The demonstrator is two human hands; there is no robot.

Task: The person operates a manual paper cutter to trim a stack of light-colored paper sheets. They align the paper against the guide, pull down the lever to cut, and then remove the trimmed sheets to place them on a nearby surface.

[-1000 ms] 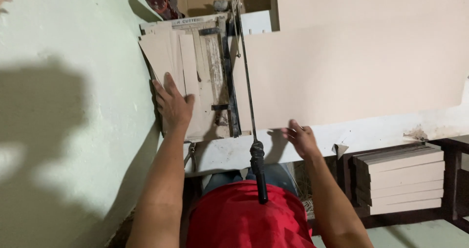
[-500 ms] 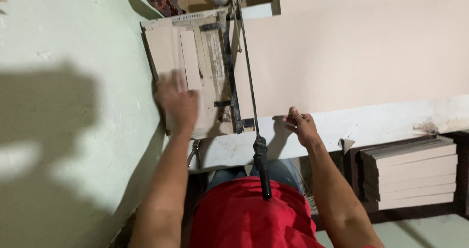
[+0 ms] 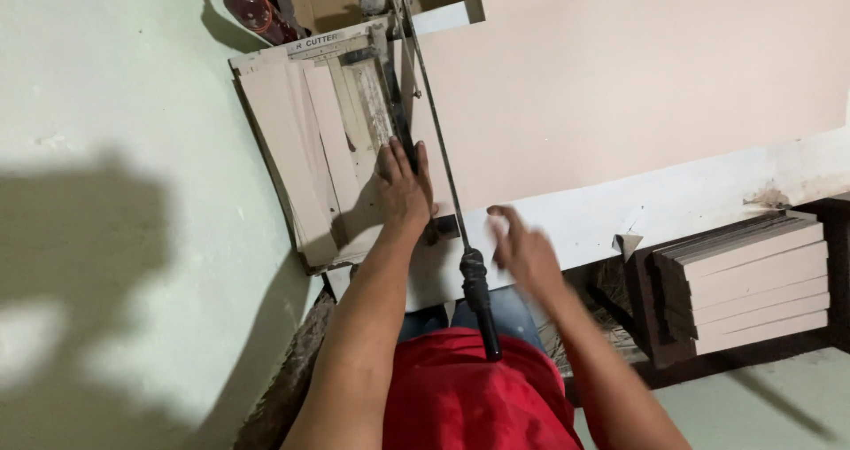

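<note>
- Wedged against a pale green wall (image 3: pixel 106 149) on the left: a worn paper cutter (image 3: pixel 354 140) on a white tabletop (image 3: pixel 673 211), little spare room on that side.
- Spread wide to the right of the blade arm (image 3: pixel 434 140): a large beige board sheet (image 3: pixel 637 78), covering most of the tabletop and running out of view at the top and right edges.
- Front rim of the tabletop bare and white below the sheet's near edge; open space beneath, with a stack of cut boards (image 3: pixel 744 282) on a dark low shelf (image 3: pixel 655 344) at lower right.
- Left hand (image 3: pixel 405 189) now flat on the cutter's dark clamp strip beside the blade arm, fingers (image 3: pixel 394 159) straight and close together, pressing down; half a second ago further left, blurred over the loose strips.
- Right hand (image 3: pixel 522 255) lifted off the sheet's near edge, where it pinched before; now blurred just beside the black handle (image 3: pixel 482 308), fingers loosely open, holding nothing.
- Sheet shifted further under the blade arm.
- Beige cut strips (image 3: pixel 305 149) fanned across the cutter bed, plain and matte, one hanging past the bed's near corner.
- Handle jutting toward the red shirt (image 3: pixel 469 397), arm raised off the bed.
</note>
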